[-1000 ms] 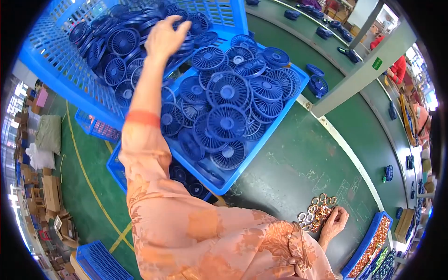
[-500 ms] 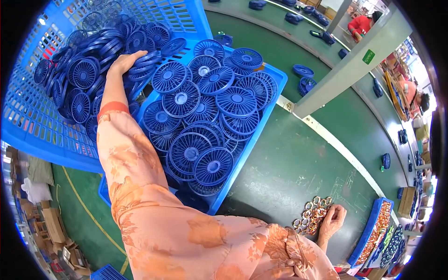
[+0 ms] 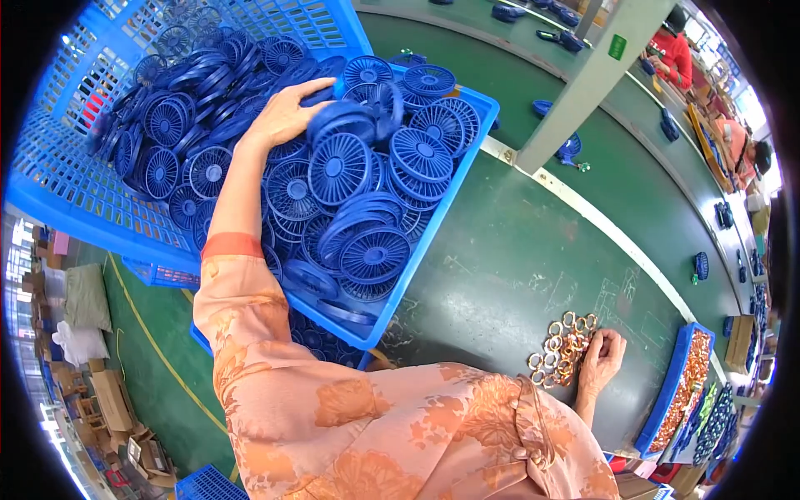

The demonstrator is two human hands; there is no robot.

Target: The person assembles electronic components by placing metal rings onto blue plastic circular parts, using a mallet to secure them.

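Note:
My left hand [image 3: 287,115] is open above the heap, its fingers stretched out beside several round blue fan grilles [image 3: 342,123] that are smeared by motion. These land on the grilles piled in a blue tray [image 3: 433,279]. Left of it, a large blue slatted basket [image 3: 92,221] holds a deep heap of the same spoked grilles [image 3: 167,121]. Far to the right, my right hand [image 3: 602,362] rests on the green tabletop with curled fingers, against a small pile of shiny copper-coloured rings [image 3: 558,354]. Whatever its fingers hold, if anything, is hidden.
A grey post [image 3: 583,92] rises beyond the tray at the table's white edge. Past it runs a green conveyor [image 3: 633,179] with blue fan parts. A blue bin [image 3: 679,387] of copper-coloured pieces stands at right. Two people sit across the conveyor. Cartons [image 3: 117,404] lie at lower left.
My left hand has moved right, from the basket to the tray, and its fingers have spread. Several grilles have tumbled onto the tray's pile. My right hand stays beside the rings.

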